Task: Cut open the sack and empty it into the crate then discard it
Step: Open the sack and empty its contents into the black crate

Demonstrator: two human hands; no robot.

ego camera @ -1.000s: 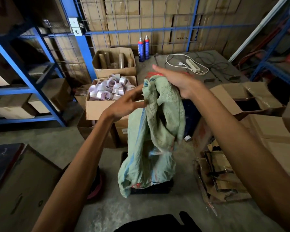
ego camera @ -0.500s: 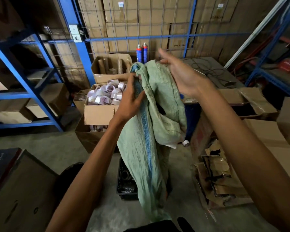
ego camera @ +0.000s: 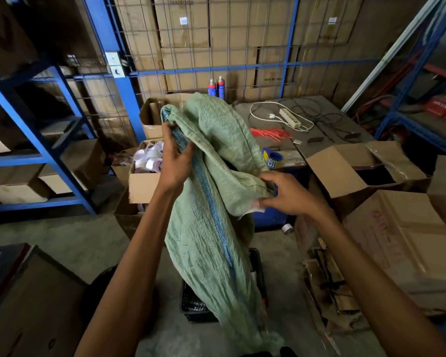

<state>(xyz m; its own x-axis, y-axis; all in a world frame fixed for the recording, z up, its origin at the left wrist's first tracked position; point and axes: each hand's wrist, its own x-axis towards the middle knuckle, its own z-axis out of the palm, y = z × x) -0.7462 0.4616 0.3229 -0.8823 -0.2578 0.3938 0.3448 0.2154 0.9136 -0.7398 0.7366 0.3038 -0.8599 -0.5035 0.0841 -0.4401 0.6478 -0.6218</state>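
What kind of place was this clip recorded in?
Most likely a warehouse or stockroom: blue metal shelving, stacked cardboard cartons behind a wire mesh partition, and open boxes on a bare concrete floor.

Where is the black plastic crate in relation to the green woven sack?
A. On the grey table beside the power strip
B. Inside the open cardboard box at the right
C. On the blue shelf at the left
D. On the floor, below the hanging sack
D: the black plastic crate stands on the concrete floor, partly hidden behind the green woven sack that both hands hold up above it.
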